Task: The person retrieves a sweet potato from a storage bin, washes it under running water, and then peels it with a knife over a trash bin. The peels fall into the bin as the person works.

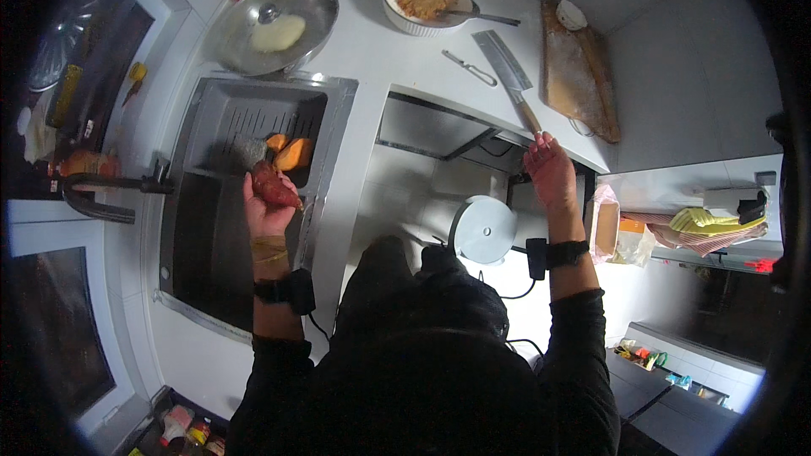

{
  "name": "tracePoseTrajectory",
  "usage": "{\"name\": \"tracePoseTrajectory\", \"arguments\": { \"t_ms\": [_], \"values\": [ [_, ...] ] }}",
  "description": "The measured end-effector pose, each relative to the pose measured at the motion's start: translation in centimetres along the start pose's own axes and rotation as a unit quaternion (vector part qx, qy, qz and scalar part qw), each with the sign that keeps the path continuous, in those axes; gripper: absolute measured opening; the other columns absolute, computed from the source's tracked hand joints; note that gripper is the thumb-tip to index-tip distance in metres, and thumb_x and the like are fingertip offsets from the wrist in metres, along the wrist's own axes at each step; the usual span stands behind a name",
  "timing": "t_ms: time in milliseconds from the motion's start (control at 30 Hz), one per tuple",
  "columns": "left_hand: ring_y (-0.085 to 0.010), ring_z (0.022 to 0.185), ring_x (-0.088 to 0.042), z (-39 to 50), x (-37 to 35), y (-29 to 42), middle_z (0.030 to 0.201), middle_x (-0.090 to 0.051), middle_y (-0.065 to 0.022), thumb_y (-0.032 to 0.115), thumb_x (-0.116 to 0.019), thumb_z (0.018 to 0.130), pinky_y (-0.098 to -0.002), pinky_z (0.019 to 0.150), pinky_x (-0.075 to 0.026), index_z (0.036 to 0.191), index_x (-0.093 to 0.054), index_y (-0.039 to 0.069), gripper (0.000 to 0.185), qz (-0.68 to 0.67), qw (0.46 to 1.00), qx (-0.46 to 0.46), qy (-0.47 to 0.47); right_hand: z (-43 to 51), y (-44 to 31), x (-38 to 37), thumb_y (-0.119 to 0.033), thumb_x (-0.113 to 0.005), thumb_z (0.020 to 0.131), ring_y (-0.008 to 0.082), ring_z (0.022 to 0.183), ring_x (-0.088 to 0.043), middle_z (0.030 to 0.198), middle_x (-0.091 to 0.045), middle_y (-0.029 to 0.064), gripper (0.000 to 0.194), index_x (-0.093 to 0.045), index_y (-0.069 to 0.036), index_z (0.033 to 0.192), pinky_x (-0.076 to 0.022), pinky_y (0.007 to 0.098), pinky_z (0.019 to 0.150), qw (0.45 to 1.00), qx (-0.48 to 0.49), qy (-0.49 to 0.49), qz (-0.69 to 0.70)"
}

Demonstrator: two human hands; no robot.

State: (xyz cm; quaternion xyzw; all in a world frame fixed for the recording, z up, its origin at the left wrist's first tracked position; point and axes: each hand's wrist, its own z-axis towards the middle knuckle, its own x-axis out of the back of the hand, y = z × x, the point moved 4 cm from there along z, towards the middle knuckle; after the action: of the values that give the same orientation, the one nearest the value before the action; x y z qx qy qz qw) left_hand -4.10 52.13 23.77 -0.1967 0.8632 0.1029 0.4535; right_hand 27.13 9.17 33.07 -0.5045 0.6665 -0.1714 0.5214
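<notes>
My left hand (pixel 269 212) holds a red-skinned sweet potato (pixel 274 185) above the sink (pixel 317 202). Just past it, two cut orange pieces of sweet potato (pixel 294 153) lie in the grey slotted drain tray (pixel 222 98). A grey mesh-like patch (pixel 251 149) beside them is too blurred to name. At the front edge of the counter, the fingertips of my right hand (pixel 549 161) meet the end of a cleaver's wooden handle (pixel 527 115). Whether they grip it cannot be made out. The cleaver's broad blade (pixel 504 60) points away from me, with a peeler (pixel 469 68) to its left.
A wok lid (pixel 317 9) with pale dough under it stands behind the sink. A white bowl of filling (pixel 426 0) holds a utensil. A floured wooden board (pixel 567 69) bears a rolling pin (pixel 595 69). The faucet (pixel 104 183) juts in from the left; a round grey stool (pixel 485 228) stands below.
</notes>
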Motion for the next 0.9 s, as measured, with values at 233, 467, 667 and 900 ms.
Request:
{"name": "tracePoseTrajectory", "arguments": {
  "t_ms": [233,467,667,900],
  "values": [
    [-0.0245,0.089,-0.056,0.3,-0.3,0.4,0.097,-0.059,-0.0115,0.038,-0.068,0.081,-0.0376,0.08,-0.048,0.111,-0.055,0.004,0.047,0.014,1.0,0.015,-0.001,0.1,1.4,0.6,-0.023,-0.046,0.098,0.0186,0.094,-0.06,0.106,-0.064,0.0036,0.023,-0.057,-0.009,0.113,-0.0488,0.0367,0.089,0.999,-0.01,-0.05,0.015],
    [-0.0255,0.091,-0.056,0.7,-0.2,-1.0,0.099,-0.058,-0.0116,0.035,-0.072,0.077,-0.0385,0.08,-0.048,0.111,-0.055,0.004,0.048,0.011,1.0,0.006,0.0,-2.3,-0.6,5.0,-0.022,-0.046,0.098,0.0176,0.092,-0.059,0.105,-0.064,0.0023,0.021,-0.058,-0.011,0.11,-0.0477,0.036,0.086,0.999,-0.012,-0.022,0.019],
    [-0.0264,0.092,-0.055,-1.4,0.7,-2.8,0.098,-0.057,-0.0121,0.034,-0.072,0.077,-0.0393,0.081,-0.047,0.11,-0.055,0.004,0.047,0.016,1.0,-0.02,0.008,-1.9,-0.5,8.9,-0.023,-0.048,0.097,0.0164,0.094,-0.06,0.108,-0.064,0.0013,0.021,-0.058,-0.012,0.112,-0.0472,0.0347,0.087,0.999,-0.038,0.015,0.025],
    [-0.0274,0.092,-0.055,-7.0,2.4,-4.4,0.098,-0.056,-0.0125,0.033,-0.072,0.077,-0.0404,0.082,-0.047,0.11,-0.055,0.004,0.048,0.004,0.993,-0.117,0.026,0.1,-0.3,9.9,-0.022,-0.051,0.096,0.0156,0.092,-0.061,0.107,-0.064,0.0006,0.019,-0.058,-0.012,0.11,-0.0485,0.0324,0.084,0.992,-0.085,-0.084,0.032]
  ]
}}
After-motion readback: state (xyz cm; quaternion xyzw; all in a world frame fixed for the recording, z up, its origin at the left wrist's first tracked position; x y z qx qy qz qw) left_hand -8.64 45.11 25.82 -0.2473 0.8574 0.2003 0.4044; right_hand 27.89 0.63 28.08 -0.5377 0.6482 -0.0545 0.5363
